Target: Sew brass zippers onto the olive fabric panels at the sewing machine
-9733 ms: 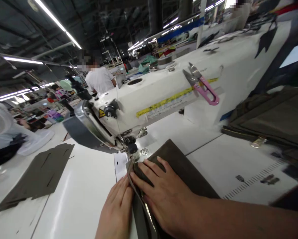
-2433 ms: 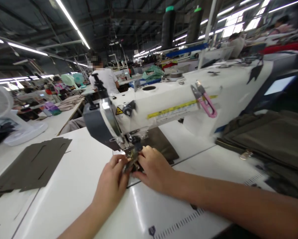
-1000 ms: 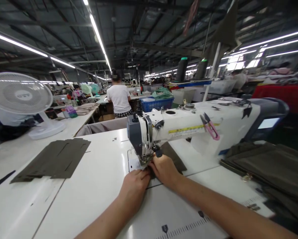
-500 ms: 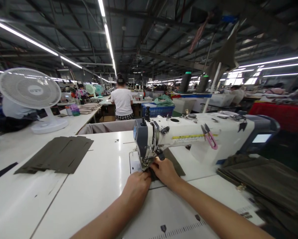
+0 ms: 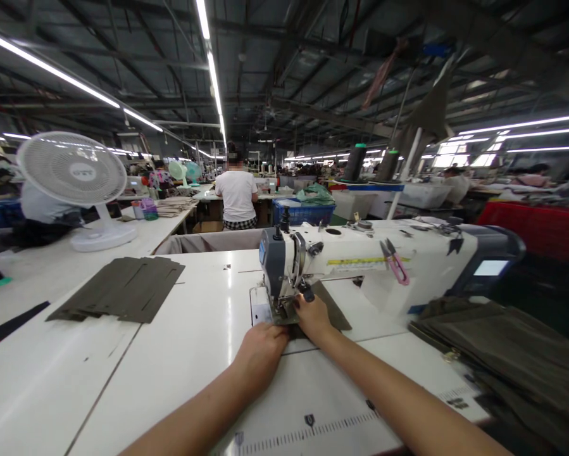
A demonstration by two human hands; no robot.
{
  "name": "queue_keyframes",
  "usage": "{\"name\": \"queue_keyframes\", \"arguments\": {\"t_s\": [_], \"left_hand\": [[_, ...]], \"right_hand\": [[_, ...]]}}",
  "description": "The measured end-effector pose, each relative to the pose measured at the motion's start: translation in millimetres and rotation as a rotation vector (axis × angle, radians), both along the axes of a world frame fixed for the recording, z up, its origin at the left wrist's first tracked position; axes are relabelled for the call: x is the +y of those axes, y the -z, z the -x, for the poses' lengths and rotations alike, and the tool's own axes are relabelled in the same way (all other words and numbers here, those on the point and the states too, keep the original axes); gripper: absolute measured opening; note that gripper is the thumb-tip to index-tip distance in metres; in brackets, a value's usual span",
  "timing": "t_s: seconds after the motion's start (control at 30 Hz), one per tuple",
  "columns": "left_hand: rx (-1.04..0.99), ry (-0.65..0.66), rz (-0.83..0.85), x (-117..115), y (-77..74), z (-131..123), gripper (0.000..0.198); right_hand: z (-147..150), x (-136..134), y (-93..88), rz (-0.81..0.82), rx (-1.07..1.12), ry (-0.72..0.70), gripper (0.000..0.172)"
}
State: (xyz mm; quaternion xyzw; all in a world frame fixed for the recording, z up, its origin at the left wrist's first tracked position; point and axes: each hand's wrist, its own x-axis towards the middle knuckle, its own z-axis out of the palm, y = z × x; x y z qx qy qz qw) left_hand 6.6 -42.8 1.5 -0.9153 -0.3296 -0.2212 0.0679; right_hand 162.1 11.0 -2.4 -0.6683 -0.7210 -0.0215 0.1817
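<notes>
A sewing machine [image 5: 273,261] stands on the white table, its needle area just beyond my hands. Under its head lies an olive-grey fabric piece [image 5: 334,309], running out to the right behind my right hand. My left hand [image 5: 261,353] is closed at the near left edge of this fabric, fingertips partly hidden. Close beside the presser foot, my right hand [image 5: 313,318] has its fingers pinched together on the fabric. The needle tip and the stitch line are too small to make out.
Flat olive fabric pieces [image 5: 123,285] lie stacked on the left. A white fan [image 5: 101,237] stands behind them. Pink-handled thread snips [image 5: 398,269] rest against the machine arm. Folded olive fabric items [image 5: 507,342] are piled at right. A person in a white shirt [image 5: 237,193] sits ahead.
The view has turned slightly left. My right hand has shifted a little toward the needle area, and the fabric between my hands lies flatter. My left hand stays at the near edge.
</notes>
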Motion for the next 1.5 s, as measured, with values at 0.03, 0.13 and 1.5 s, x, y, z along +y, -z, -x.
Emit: {"name": "queue_keyframes", "arguments": {"t_s": [0.03,0.13,1.5], "left_hand": [[-0.012,-0.005,-0.003,-4.1,-1.6,1.9,0.018],[-0.079,-0.081,0.003,-14.8,-4.2,7.8,0.007],[0.047,-0.001,-0.143,45.1,6.5,5.2,0.016]], "right_hand": [[-3.7,-4.3,-0.6,-0.018,0.024,-0.039,0.02],[-17.2,-24.0,-0.1,-0.084,0.073,-0.206,0.015],[-31.1,-5.1,16.3,-0.252,0.193,-0.605,0.026]]}}
